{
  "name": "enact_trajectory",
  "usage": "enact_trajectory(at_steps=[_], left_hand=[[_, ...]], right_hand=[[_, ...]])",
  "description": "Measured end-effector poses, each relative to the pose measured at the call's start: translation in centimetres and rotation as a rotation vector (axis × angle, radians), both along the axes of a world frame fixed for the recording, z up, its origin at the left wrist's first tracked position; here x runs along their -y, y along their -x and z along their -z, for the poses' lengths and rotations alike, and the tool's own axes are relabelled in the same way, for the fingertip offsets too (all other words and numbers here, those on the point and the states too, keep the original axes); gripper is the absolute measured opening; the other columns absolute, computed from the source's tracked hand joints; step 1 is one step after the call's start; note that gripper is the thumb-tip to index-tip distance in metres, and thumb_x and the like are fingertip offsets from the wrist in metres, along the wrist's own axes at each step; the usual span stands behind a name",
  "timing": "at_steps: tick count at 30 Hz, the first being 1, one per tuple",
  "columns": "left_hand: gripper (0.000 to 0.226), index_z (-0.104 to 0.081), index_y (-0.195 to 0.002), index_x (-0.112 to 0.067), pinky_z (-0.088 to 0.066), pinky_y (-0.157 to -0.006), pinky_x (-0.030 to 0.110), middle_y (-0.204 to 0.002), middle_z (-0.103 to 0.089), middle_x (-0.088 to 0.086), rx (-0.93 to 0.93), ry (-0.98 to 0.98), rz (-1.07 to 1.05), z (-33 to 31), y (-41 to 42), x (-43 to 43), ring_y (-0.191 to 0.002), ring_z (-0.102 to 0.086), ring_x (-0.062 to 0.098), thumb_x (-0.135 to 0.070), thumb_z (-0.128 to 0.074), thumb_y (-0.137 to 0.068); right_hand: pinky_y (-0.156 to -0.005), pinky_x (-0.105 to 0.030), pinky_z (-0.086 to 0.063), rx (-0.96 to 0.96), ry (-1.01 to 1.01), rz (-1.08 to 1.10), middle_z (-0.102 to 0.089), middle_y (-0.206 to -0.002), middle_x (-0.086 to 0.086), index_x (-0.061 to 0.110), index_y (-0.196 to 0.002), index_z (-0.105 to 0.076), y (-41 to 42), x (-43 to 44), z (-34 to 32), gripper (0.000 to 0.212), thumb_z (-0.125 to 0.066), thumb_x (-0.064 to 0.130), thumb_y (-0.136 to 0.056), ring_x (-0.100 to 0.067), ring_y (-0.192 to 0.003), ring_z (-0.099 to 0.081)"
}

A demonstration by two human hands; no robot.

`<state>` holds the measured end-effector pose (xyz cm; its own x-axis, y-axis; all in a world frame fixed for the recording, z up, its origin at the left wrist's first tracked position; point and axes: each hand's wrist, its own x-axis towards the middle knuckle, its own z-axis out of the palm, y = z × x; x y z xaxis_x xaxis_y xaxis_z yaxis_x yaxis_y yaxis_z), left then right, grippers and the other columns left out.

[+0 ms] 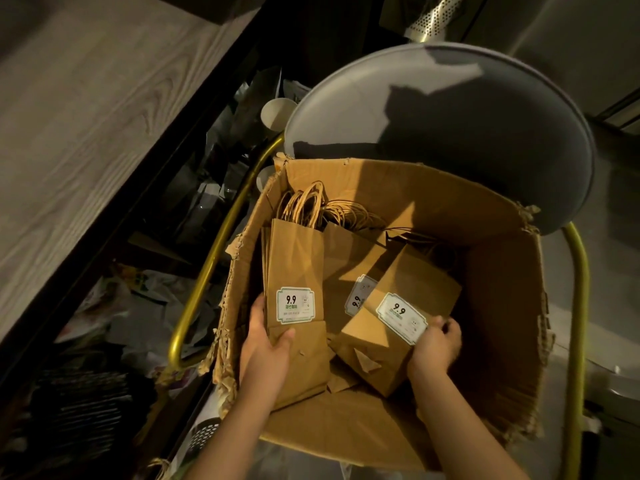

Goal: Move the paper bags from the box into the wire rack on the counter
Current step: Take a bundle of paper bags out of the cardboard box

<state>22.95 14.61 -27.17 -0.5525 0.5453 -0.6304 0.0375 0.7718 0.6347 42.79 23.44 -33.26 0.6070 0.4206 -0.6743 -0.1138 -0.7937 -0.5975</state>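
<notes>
A torn cardboard box (502,306) sits open on a chair and holds flat brown paper bags with white "9.9" labels and twisted paper handles. My left hand (265,348) grips the lower end of a stack of bags (294,268) standing at the box's left side, thumb across the front. My right hand (436,348) holds the edge of a tilted bundle of bags (408,282) lying right of centre. One more labelled bag (349,268) lies between them, partly covered. No wire rack is in view.
The chair has a grey round backrest (433,109) and a gold tube frame (207,268). A wood-grain counter (86,116) runs along the left. Below it, a dark shelf holds paper cups (277,112), wrapped packages and clutter.
</notes>
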Motion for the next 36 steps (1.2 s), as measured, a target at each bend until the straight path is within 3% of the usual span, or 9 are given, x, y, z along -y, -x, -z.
enact_trajectory(at_steps=[4, 10, 15, 17, 21, 25, 29, 33, 36], left_hand=[[0.073, -0.02, -0.147, -0.04, -0.036, -0.105, 0.043, -0.142, -0.046, -0.002, 0.009, -0.01, -0.004, -0.2, -0.1, 0.0, -0.13, -0.042, 0.026, -0.014, -0.06, -0.091], [0.074, -0.024, -0.144, -0.043, -0.037, -0.101, 0.042, -0.13, -0.048, -0.012, 0.117, -0.059, 0.005, -0.1, 0.0, 0.2, -0.126, -0.045, 0.021, -0.017, -0.065, -0.089], [0.071, -0.028, -0.14, -0.048, -0.042, -0.102, 0.046, -0.13, -0.052, -0.013, 0.21, -0.103, 0.039, 0.0, 0.3, 0.5, -0.119, -0.05, 0.016, -0.026, -0.068, -0.086], [0.066, -0.026, -0.142, -0.046, -0.042, -0.101, 0.046, -0.13, -0.05, -0.013, 0.199, -0.1, 0.054, 0.1, 0.4, 0.4, -0.117, -0.05, 0.015, -0.035, -0.063, -0.088], [0.066, -0.03, -0.141, -0.043, -0.049, -0.095, 0.043, -0.126, -0.053, -0.013, 0.218, -0.129, 0.001, 0.2, 0.5, 0.3, -0.112, -0.055, 0.014, -0.056, -0.056, -0.082], [0.08, -0.034, -0.128, -0.055, -0.053, -0.086, 0.038, -0.119, -0.055, -0.02, 0.292, -0.159, -0.05, -0.1, 0.7, 0.4, -0.106, -0.059, 0.008, -0.081, -0.063, -0.057], [0.071, -0.033, -0.132, -0.049, -0.054, -0.081, 0.038, -0.117, -0.055, -0.014, 0.352, -0.132, -0.095, 0.1, 0.7, 0.7, -0.102, -0.059, 0.012, -0.042, -0.076, -0.076], [0.077, -0.028, -0.142, -0.038, -0.045, -0.069, 0.027, -0.103, -0.051, -0.021, 0.277, -0.1, -0.084, 0.4, 0.7, 0.7, -0.091, -0.052, 0.003, -0.016, -0.071, -0.083], [0.079, -0.027, -0.144, -0.037, -0.045, -0.077, 0.032, -0.106, -0.052, -0.016, 0.265, -0.084, -0.086, 0.7, 0.8, 0.8, -0.094, -0.052, 0.008, -0.013, -0.071, -0.083]], right_hand=[[-0.079, -0.039, -0.054, -0.011, -0.056, 0.021, -0.062, -0.109, -0.008, 0.021, -0.121, -0.055, -1.3, 0.0, -0.2, 0.021, -0.045, 0.023, -0.102, -0.022, -0.09, -0.063], [-0.088, -0.044, -0.054, -0.166, -0.086, -0.099, -0.062, -0.113, -0.005, 0.024, -0.129, -0.052, -0.4, 0.1, -0.6, 0.029, -0.049, 0.022, -0.1, -0.022, -0.097, -0.064], [-0.067, -0.031, -0.054, -0.357, -0.094, -0.368, -0.066, -0.1, -0.001, 0.022, -0.123, -0.049, 2.7, 0.5, -1.2, 0.032, -0.054, 0.007, -0.095, -0.02, -0.086, -0.068], [-0.065, -0.032, -0.057, -0.454, -0.104, -0.44, -0.069, -0.105, -0.005, 0.019, -0.131, -0.047, 3.6, 0.6, -1.1, 0.049, -0.061, 0.0, -0.088, -0.023, -0.087, -0.072], [-0.082, -0.045, -0.058, -0.551, -0.077, -0.513, -0.06, -0.125, -0.002, 0.036, -0.141, -0.032, 5.1, 1.3, -0.9, 0.077, -0.07, 0.002, -0.083, -0.024, -0.101, -0.068], [-0.092, -0.047, -0.054, -0.553, -0.105, -0.638, -0.058, -0.13, 0.0, 0.035, -0.143, -0.034, 6.0, 2.3, -1.0, 0.07, -0.068, 0.009, -0.088, -0.022, -0.109, -0.063], [-0.094, -0.043, -0.054, -0.58, -0.118, -0.775, -0.051, -0.141, -0.004, 0.036, -0.149, -0.028, 6.3, 2.8, -1.2, 0.078, -0.07, 0.018, -0.087, -0.022, -0.12, -0.058], [-0.085, -0.018, -0.052, -0.594, -0.117, -0.88, -0.051, -0.133, 0.011, 0.04, -0.145, -0.027, 6.9, 2.7, -1.6, 0.071, -0.068, 0.028, -0.089, -0.006, -0.113, -0.055], [-0.098, -0.028, -0.047, -0.518, -0.123, -0.913, -0.046, -0.139, 0.009, 0.037, -0.148, -0.024, 7.2, 2.8, -1.4, 0.079, -0.071, 0.037, -0.085, -0.01, -0.12, -0.05]])
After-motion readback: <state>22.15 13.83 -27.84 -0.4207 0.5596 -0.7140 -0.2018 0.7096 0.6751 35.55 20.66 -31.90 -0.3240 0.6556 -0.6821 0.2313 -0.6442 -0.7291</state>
